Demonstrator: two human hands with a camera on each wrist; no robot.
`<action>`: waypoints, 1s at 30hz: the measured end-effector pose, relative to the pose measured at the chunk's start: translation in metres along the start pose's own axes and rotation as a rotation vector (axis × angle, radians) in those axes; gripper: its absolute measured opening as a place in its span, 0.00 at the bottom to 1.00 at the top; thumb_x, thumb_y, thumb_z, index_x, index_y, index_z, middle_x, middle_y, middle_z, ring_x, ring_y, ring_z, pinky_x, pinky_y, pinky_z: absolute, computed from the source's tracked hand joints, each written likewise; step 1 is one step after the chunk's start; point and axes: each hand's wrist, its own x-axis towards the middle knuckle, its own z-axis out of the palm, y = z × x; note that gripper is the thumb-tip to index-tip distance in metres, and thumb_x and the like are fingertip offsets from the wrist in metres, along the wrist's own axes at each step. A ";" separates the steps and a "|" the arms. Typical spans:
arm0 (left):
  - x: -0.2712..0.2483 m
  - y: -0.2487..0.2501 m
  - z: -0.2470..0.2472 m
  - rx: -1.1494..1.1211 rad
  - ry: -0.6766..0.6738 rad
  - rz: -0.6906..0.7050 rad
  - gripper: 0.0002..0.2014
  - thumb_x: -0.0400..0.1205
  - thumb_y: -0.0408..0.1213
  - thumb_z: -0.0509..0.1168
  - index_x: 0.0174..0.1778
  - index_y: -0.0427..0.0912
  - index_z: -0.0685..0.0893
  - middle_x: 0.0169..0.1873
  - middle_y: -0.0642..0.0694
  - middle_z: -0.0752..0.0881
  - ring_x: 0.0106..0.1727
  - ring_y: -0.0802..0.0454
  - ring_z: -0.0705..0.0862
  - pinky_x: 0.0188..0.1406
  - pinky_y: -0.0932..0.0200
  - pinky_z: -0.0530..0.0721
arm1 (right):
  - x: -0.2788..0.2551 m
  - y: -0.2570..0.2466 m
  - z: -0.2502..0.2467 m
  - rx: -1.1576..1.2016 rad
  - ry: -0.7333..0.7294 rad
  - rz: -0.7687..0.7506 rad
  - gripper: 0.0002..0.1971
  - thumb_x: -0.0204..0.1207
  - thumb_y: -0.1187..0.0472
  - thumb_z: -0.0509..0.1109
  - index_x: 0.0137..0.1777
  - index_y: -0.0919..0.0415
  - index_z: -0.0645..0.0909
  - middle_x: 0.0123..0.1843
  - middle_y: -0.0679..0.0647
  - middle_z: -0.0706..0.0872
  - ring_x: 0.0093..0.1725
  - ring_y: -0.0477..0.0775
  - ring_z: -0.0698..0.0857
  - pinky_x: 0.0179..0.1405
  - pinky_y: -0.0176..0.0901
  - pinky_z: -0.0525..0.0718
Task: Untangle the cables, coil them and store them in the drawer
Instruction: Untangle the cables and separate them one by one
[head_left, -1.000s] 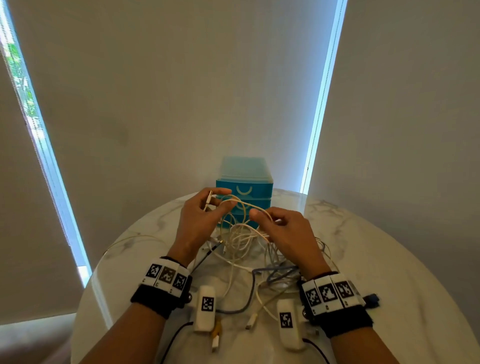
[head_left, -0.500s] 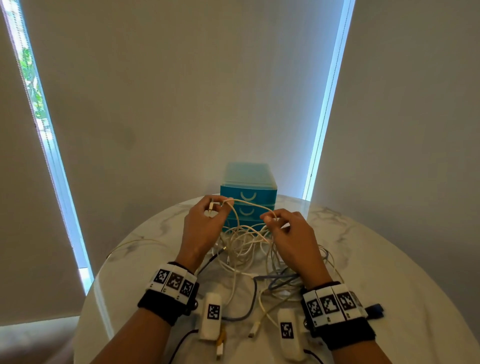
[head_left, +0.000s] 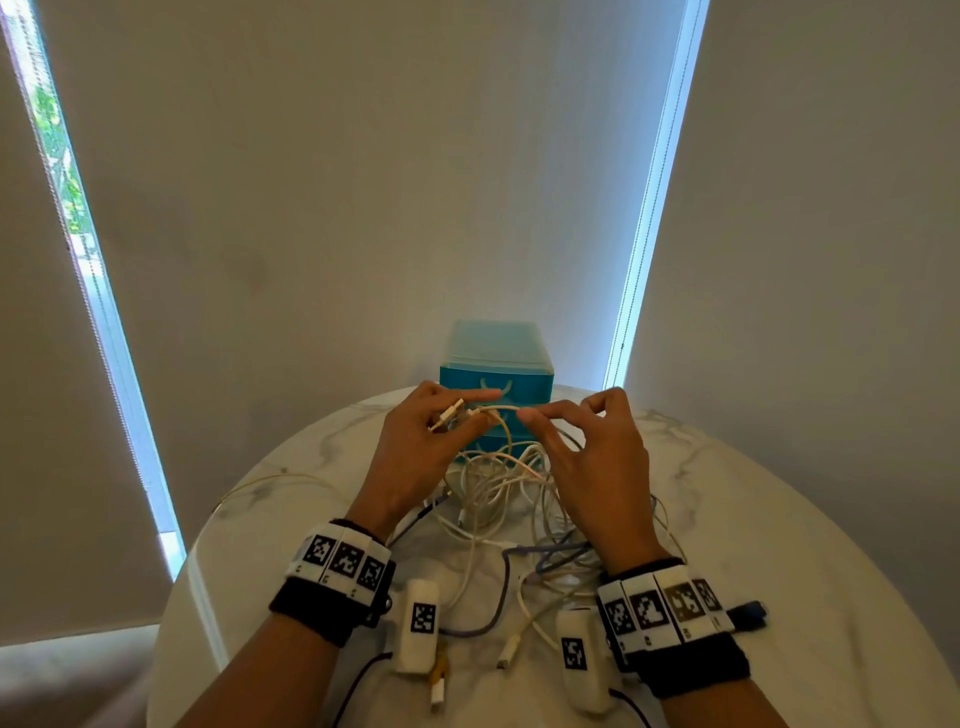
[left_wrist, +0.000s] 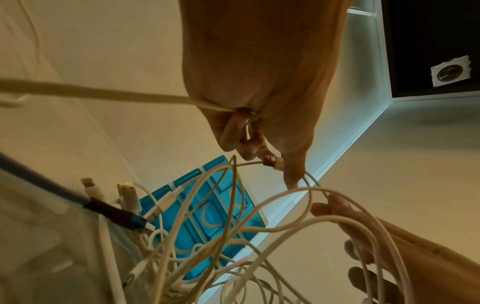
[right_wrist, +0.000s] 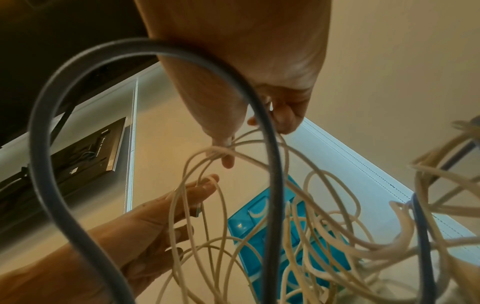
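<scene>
1. Our left hand (head_left: 415, 447) pinches the plug end of a thin cream-white cable (head_left: 498, 410), with a second small connector caught in the same curled fingers (left_wrist: 249, 144).
2. Our right hand (head_left: 597, 467) pinches that same cable a short way along; its other fingers are spread loose.
3. The held strand runs between both hands, above the tangled heap of white, cream and grey-blue cables (head_left: 509, 499) on the round white marble bench (head_left: 779, 545), just in front of the small teal plastic drawer unit (head_left: 496, 374), whose drawers look closed.
4. Handling, as we judge it: light, limp and smooth, so it slides through a loose pinch. Loops snag on neighbours; hard pulls tighten knots.
5. Best hold: the rigid plug housing, not the thin neck behind it. Feed the plug back through loops.
6. The thick grey-blue cable (right_wrist: 270, 164) looks stiffer; we'd leave it for later.
</scene>
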 end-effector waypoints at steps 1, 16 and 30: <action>0.000 0.002 0.000 0.004 0.021 -0.006 0.18 0.81 0.49 0.81 0.68 0.64 0.92 0.51 0.53 0.86 0.47 0.65 0.84 0.45 0.72 0.81 | 0.000 -0.001 -0.001 -0.005 0.041 -0.008 0.14 0.83 0.40 0.75 0.61 0.45 0.93 0.57 0.48 0.77 0.56 0.46 0.81 0.37 0.20 0.75; 0.005 -0.015 -0.005 0.371 -0.162 -0.114 0.26 0.77 0.82 0.60 0.47 0.67 0.89 0.48 0.60 0.88 0.52 0.60 0.86 0.55 0.50 0.86 | -0.003 -0.011 0.006 0.419 0.020 0.059 0.09 0.92 0.46 0.66 0.63 0.47 0.84 0.40 0.47 0.89 0.34 0.48 0.93 0.35 0.47 0.93; 0.007 -0.028 -0.011 0.370 -0.089 -0.195 0.22 0.80 0.75 0.68 0.40 0.61 0.95 0.37 0.63 0.93 0.43 0.64 0.90 0.52 0.49 0.90 | 0.000 -0.007 0.009 0.673 -0.108 0.065 0.07 0.92 0.56 0.69 0.57 0.55 0.89 0.53 0.47 0.92 0.47 0.43 0.89 0.42 0.36 0.88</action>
